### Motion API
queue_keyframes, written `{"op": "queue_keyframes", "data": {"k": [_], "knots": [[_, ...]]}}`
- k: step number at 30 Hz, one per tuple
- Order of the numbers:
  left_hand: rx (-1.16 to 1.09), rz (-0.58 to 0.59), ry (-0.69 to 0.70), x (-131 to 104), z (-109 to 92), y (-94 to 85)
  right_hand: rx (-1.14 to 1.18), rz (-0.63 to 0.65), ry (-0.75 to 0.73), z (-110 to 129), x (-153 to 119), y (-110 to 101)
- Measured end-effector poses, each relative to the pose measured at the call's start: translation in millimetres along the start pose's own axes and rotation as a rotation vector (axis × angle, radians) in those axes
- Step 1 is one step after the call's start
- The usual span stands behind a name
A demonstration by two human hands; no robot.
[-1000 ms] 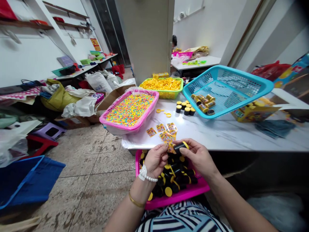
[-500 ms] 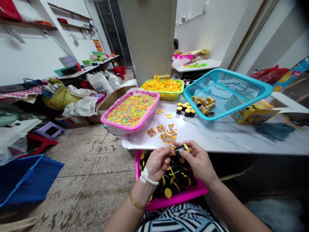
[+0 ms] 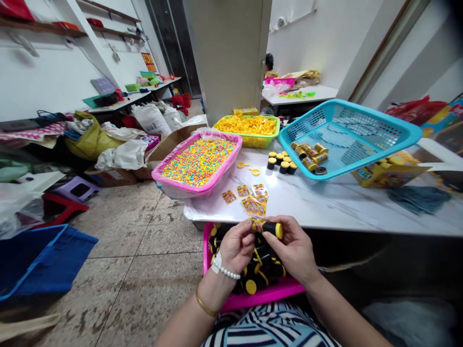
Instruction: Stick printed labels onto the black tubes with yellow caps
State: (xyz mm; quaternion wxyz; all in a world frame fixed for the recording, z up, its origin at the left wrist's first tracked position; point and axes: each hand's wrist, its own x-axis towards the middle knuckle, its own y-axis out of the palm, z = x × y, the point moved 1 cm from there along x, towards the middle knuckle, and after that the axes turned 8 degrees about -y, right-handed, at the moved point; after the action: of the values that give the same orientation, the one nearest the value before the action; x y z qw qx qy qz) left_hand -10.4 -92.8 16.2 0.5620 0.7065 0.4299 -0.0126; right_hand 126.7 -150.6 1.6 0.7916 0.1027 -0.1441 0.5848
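My right hand [image 3: 292,248] is closed around a small black tube with a yellow cap [image 3: 273,228], its capped end pointing right. Between the fingers of my left hand [image 3: 237,245] is the edge of a colourful printed label [image 3: 257,224], which lies against the tube's left end. Below both hands, a bright pink basket [image 3: 264,300] on my lap holds many similar black tubes [image 3: 262,260]. Just beyond my hands, several loose printed labels [image 3: 252,206] lie on the white table [image 3: 318,209].
On the table stand a pink tray [image 3: 156,174] of coloured beads, a green basket [image 3: 269,140] of yellow pieces, several capped black tubes [image 3: 284,166] and a tilted blue basket [image 3: 376,154] with labelled tubes. A blue crate [image 3: 68,260] sits on the floor at left.
The tube has turned so its yellow cap faces me more, and the label now lies along its left end. My right hand has shifted slightly down. The view has swung slightly left.
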Motion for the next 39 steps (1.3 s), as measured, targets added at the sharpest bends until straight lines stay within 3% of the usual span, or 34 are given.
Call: {"op": "queue_keyframes", "data": {"k": [4,9,15,19,21,27,30,35,39], "knots": [[0.174,-0.096,0.205,-7.8,10.9,-3.3,0.059,0.062,0.027,2.8,-1.2,-0.9],[0.353,-0.256,0.383,-20.7,17.2,-16.4,-0.014,0.049,-0.068,-0.8,-10.2,-1.9],[0.484,-0.034,0.195,-22.4,8.9,-36.6,-0.066,0.154,-0.059,-9.2,-12.6,4.2],[0.557,-0.112,0.264,-22.5,-1.2,-45.3,-0.32,0.318,-0.169,-5.2,-7.4,4.1],[0.578,-0.096,0.259,-21.0,-4.7,-45.7,-0.364,0.363,-0.197,-3.9,-5.3,5.2],[0.571,0.006,0.173,-9.0,-5.3,-45.7,-0.412,0.279,-0.238,-7.2,-0.9,7.8],[0.552,0.001,0.094,-7.4,-1.2,-48.4,-0.427,0.28,-0.346,-10.3,-3.0,6.2],[0.701,-0.074,0.297,-12.9,4.4,-40.3,-0.411,0.203,-0.396,-11.4,-9.8,7.6],[0.692,-0.064,0.301,-10.5,10.5,-41.7,-0.342,0.178,-0.308,-11.0,-10.3,4.9]]}}
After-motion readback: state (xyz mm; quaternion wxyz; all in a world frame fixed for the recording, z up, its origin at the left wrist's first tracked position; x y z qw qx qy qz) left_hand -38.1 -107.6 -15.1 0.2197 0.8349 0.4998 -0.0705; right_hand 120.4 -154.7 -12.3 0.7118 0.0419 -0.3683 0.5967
